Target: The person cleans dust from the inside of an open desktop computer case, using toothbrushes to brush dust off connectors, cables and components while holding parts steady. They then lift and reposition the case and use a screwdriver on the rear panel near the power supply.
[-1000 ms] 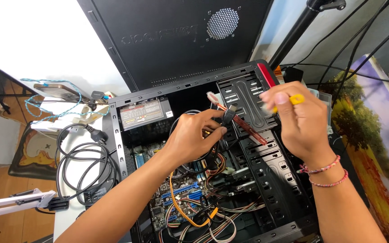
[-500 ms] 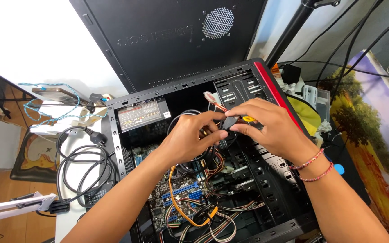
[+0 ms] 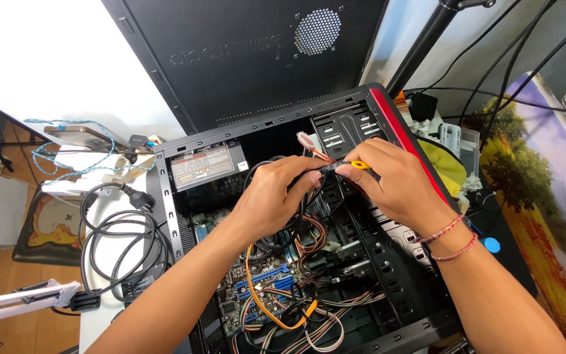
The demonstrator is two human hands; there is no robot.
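Both hands have drawn together since the earlier frame, meeting over the open computer case (image 3: pixel 388 111).
Right hand (image 3: pixel 394 180) pinches a yellow-tipped connector (image 3: pixel 359 164); left hand (image 3: pixel 276 196) is closed on the black cable bundle (image 3: pixel 296 216) just beside it. Advise keeping the plug square and the orange cable (image 3: pixel 263 308) clear of the motherboard (image 3: pixel 257 288).

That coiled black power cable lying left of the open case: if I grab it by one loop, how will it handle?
The black power cable will probably sag and uncoil, since its loops lie loose and untied. Its plug will likely swing or drag behind. It looks thick, so probably springy rather than limp, and may snag the white clamp arm beside it.
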